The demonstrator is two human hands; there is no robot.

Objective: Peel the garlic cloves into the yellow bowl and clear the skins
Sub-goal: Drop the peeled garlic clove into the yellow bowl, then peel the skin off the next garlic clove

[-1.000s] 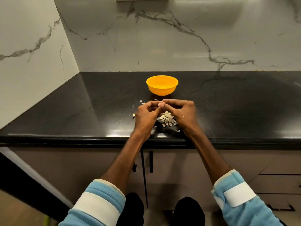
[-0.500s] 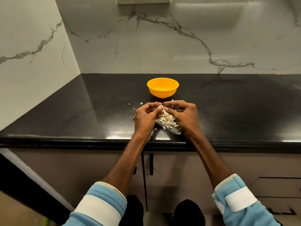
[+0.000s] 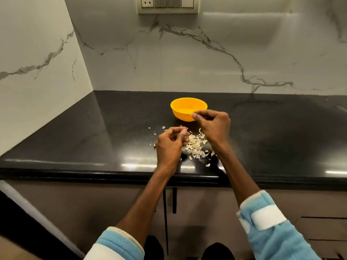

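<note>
- Round yellow plastic bowl (image 3: 178, 114) – stands on the glossy black stone table (image 3: 272, 132), midway along it and nearer the back edge than the front.
- Right hand (image 3: 214, 124) – held at the bowl's near right rim, fingers curled, thumb and forefinger tips pressed together. I cannot tell whether anything sits between them.
- Left hand (image 3: 170, 145) – hovers closer to the front edge, fingers curled in, thumb against forefinger. What it may pinch is too small to make out.
- Pile of pale papery garlic skins (image 3: 195, 145) – lies on the table between the two hands, with stray flakes scattered to its left.
</note>
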